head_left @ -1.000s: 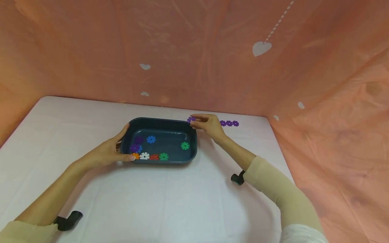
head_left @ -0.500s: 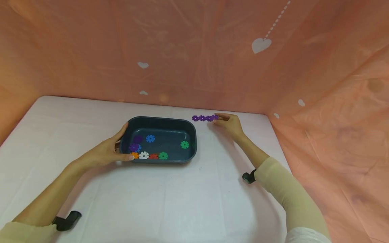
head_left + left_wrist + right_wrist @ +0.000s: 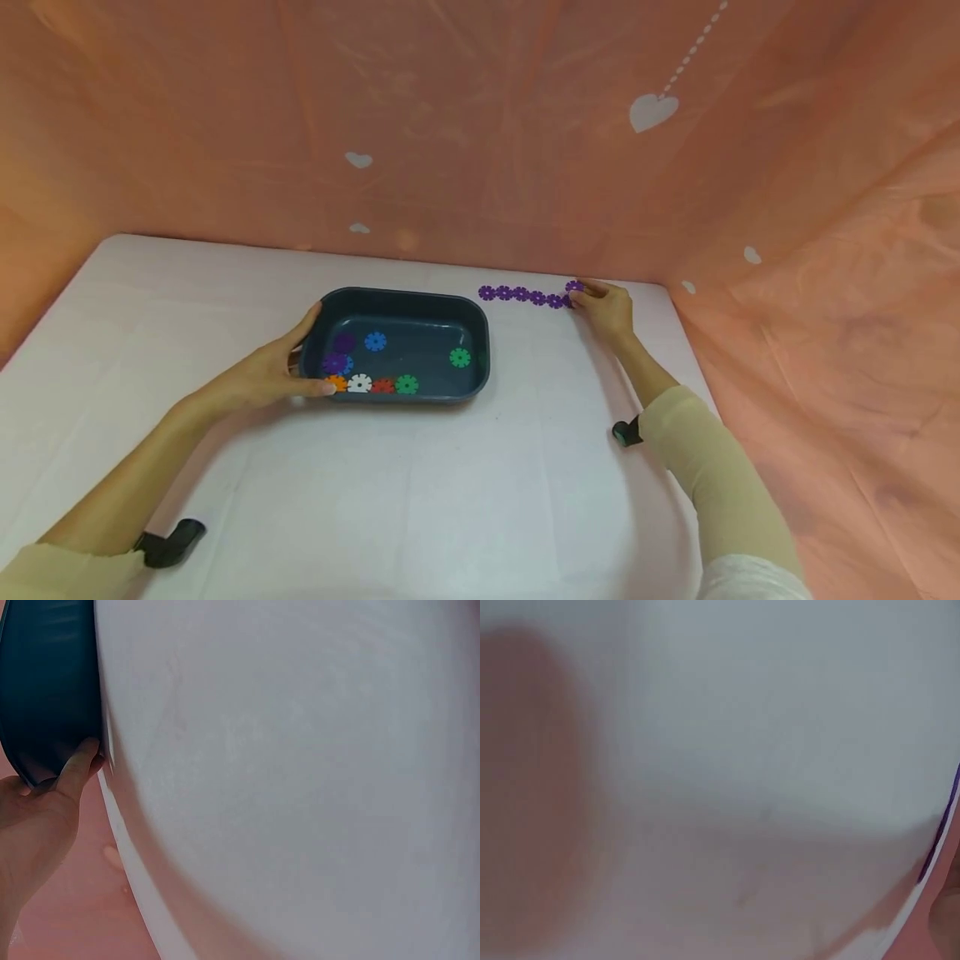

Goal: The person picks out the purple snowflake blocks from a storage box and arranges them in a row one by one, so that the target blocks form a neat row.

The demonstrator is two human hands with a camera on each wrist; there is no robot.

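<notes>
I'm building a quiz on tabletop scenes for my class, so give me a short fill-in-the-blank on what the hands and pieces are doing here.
1. The left hand holds the end of the dark ____ tray.
2. The right hand touches the end of a row of ____ gear pieces on the table.
3. Between the orange piece and the red piece in the tray lies a ____ piece.

Missing words: blue; purple; white

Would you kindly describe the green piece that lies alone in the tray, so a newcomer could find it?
Find the dark tray on the white table. The lone green piece lies near its right wall; the other green piece joins a row along the near wall.
</notes>
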